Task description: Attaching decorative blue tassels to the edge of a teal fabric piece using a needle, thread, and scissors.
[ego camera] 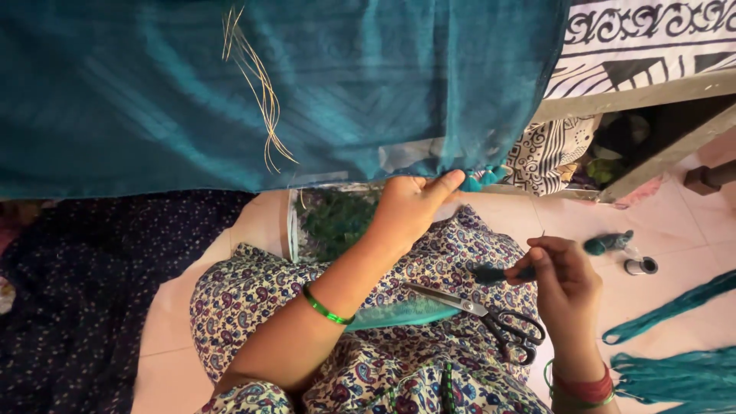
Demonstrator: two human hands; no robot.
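My left hand (410, 208) pinches the lower edge of a hanging teal cloth (322, 92), right beside a few small teal tassels (483, 178) on that edge. My right hand (563, 280) holds a small dark teal tassel (494, 273) and a thin needle between its fingertips, above my lap. A pair of black-handled scissors (491, 316) lies on my lap, on the paisley-print dress (399, 360). Loose gold threads (257, 84) hang on the teal cloth. A green bangle sits on my left wrist, red and green bangles on my right.
A clear plastic bag of green tassels (330, 222) lies on the floor under the cloth. A teal thread spool (607, 242) and an empty spool (640, 265) sit at the right. Teal yarn hanks (682, 360) lie at the lower right. A patterned bed edge (644, 84) is above.
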